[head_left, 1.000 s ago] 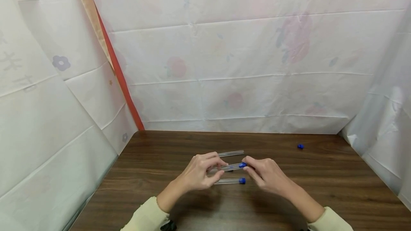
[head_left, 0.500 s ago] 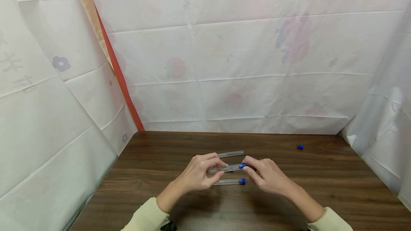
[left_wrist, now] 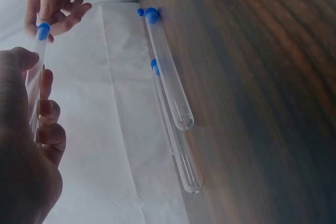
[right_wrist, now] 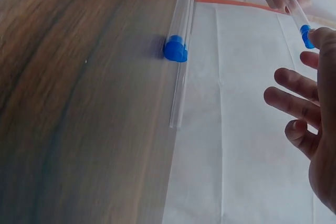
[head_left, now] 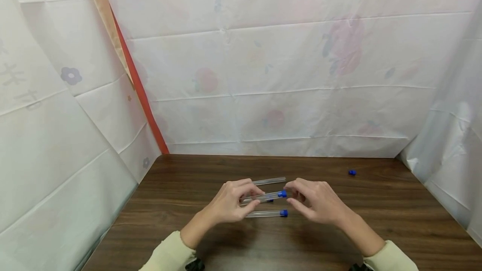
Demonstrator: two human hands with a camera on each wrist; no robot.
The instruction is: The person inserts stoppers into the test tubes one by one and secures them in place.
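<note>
- Two bare hands face each other above the brown table (head_left: 406,208), and we see one clear tube (head_left: 269,196) between them, raised off the wood.
- We find the left hand (head_left: 229,201) gripping this tube: its thumb presses one side and its fingers curl round the other, the gap between them no wider than the tube itself.
- The tube's blue cap (right_wrist: 305,35) sits on the end nearer the right hand (head_left: 324,202).
- That right hand has hold of nothing that we can make out; its thumb and fingers are well parted and loosely bent.
- Between its fingertips and the cap we see a narrow gap in the head view, yet the thumb overlaps the cap in the right wrist view, so we cannot be sure whether they touch.
- Below, we see a near tube (head_left: 263,214) lying on the table with a blue cap at its right end.
- A second capped tube (head_left: 270,200) lies behind it, mostly hidden from us in the head view.
- Farther back we see an uncapped tube (head_left: 272,180).
- Well apart, toward the far right corner, lies a loose blue cap (head_left: 352,172).
</note>
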